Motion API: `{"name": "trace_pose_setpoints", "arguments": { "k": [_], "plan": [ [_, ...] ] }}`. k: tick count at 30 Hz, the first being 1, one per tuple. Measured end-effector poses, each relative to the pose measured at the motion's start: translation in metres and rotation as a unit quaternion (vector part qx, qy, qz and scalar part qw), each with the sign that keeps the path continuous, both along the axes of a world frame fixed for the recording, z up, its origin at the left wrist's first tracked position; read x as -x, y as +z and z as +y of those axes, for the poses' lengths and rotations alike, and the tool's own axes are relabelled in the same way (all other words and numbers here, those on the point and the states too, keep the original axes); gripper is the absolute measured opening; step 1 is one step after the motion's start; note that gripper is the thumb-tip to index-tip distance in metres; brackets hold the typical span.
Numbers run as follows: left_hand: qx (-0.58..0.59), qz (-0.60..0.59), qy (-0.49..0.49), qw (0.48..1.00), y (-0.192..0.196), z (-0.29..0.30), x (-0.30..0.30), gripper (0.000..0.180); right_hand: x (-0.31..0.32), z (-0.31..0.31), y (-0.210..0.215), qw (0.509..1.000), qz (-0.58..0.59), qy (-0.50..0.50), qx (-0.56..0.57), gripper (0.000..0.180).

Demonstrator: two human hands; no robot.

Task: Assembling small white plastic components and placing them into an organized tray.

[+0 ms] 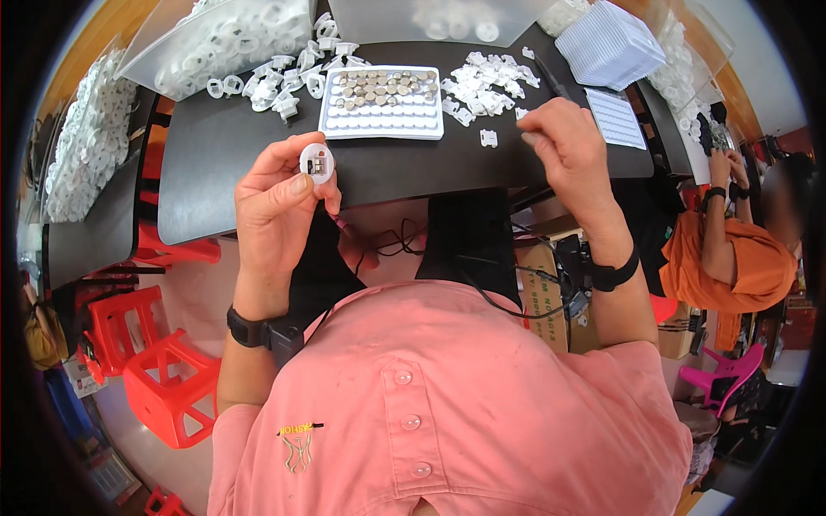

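Note:
Between thumb and fingers, my left hand [280,189] grips a round white plastic housing [317,163] above the near table edge. Its facing side shows a recess with small dark and metallic parts. My right hand [568,146] hovers at the right, its fingers pinched together; whether anything is between them I cannot make out. Just beyond its fingertips spreads a pile of small flat white plastic pieces [486,84], with one loose piece [489,138] lying nearer me. A white tray [387,127] between the hands carries many silver button cells [385,84] in its far rows.
More white housings [280,86] lie loose at the far left, before a full translucent bin [224,52]. At far right stand stacked white trays [609,45] and a single tray [615,118]. Red stools [175,387] stand left; a person in orange [723,254] works at right.

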State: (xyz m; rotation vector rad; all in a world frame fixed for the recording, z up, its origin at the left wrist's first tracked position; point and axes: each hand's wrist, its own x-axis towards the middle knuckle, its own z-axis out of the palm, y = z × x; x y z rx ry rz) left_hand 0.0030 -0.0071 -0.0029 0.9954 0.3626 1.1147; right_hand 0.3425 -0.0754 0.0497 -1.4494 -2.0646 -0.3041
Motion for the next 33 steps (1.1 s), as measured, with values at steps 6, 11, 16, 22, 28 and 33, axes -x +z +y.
{"name": "trace_pose_setpoints", "arguments": {
  "k": [6, 11, 16, 22, 28, 33],
  "plan": [
    [-0.003, 0.001, -0.002, 1.000, 0.001, -0.001, 0.003, 0.050, 0.014, 0.000, -0.017, 1.000, -0.006, 0.023, 0.010, 0.019],
    [0.002, -0.002, -0.006, 1.000, 0.000, 0.003, 0.002, 0.049, 0.017, -0.008, -0.023, 0.999, -0.026, 0.005, 0.027, 0.020],
    [0.002, -0.012, -0.007, 1.000, -0.001, 0.003, 0.004, 0.047, 0.025, -0.023, -0.015, 0.998, 0.006, 0.036, 0.043, 0.021],
    [0.035, -0.048, -0.018, 0.998, 0.003, 0.002, 0.003, 0.042, 0.016, -0.029, -0.034, 0.992, 0.060, 0.113, -0.024, 0.024],
    [0.080, -0.122, -0.061, 0.987, -0.001, 0.006, 0.002, 0.027, 0.051, -0.022, -0.022, 0.977, 0.193, 0.095, 0.002, 0.019],
    [0.066, -0.104, -0.055, 0.991, -0.003, 0.008, 0.004, 0.029, 0.112, 0.017, 0.006, 0.904, 0.377, 0.159, 0.126, 0.006]
  ]
}}
